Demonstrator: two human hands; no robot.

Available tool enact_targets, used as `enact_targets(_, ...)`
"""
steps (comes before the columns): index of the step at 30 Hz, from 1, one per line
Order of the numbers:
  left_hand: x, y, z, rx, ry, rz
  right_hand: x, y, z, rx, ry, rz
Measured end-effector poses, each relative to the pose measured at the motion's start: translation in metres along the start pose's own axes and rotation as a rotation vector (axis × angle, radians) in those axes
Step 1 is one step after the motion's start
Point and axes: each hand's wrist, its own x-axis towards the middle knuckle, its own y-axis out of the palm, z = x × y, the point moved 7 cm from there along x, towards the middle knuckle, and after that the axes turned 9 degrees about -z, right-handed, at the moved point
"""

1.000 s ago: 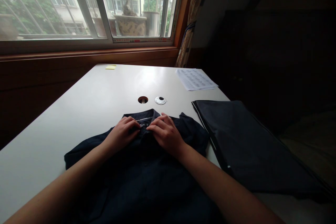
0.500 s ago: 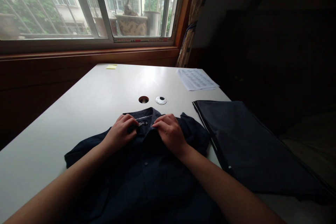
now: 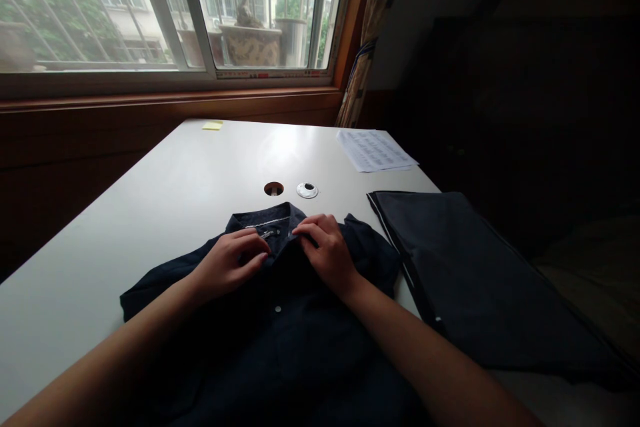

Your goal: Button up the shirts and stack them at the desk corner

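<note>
A dark navy button-up shirt (image 3: 300, 320) lies front up, its collar (image 3: 260, 217) pointing away from me and a white label showing inside the neck. My left hand (image 3: 233, 263) rests at the left side of the neck opening, fingers curled and thumb tip close to the fingertips at the shirt's front edge. At the right collar side, my right hand (image 3: 327, 250) pinches the collar edge between thumb and fingers. One pale button (image 3: 278, 309) shows on the placket below both hands. The cloth between my left fingertips is hard to see.
The shirt lies on a white table (image 3: 150, 193). To the right is a folded dark cloth (image 3: 480, 273). Printed papers (image 3: 375, 150) lie at the back right, a yellow sticky note (image 3: 213, 125) at the back left. Two cable holes, one with a silver cover (image 3: 307, 190), sit beyond the collar.
My left hand has slid off the left collar edge, down and slightly right towards the front opening, uncovering that collar side. My right hand stays at the right collar. The placket button shows more clearly.
</note>
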Motion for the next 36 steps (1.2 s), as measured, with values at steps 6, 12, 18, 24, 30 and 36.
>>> enact_targets(6, 0.0, 0.021, 0.004, -0.062, -0.094, 0.125, -0.001, -0.002, 0.003, -0.019, -0.024, -0.026)
enact_targets(12, 0.002, 0.022, 0.015, -0.163, -0.182, 0.202, 0.0, -0.002, 0.005, -0.018, -0.034, -0.027)
enact_targets(18, -0.001, 0.02, 0.027, -0.296, -0.334, 0.251, -0.004, 0.0, 0.008, 0.011, -0.065, 0.017)
enact_targets(24, -0.007, 0.025, 0.033, -0.452, -0.48, 0.295, -0.007, 0.009, 0.021, 0.043, -0.217, 0.168)
enact_targets(30, -0.007, 0.027, 0.033, -0.519, -0.553, 0.319, -0.013, 0.016, 0.031, 0.134, -0.343, 0.271)
enact_targets(36, -0.009, 0.028, 0.037, -0.515, -0.552, 0.326, -0.014, 0.019, 0.034, 0.162, -0.375, 0.299)
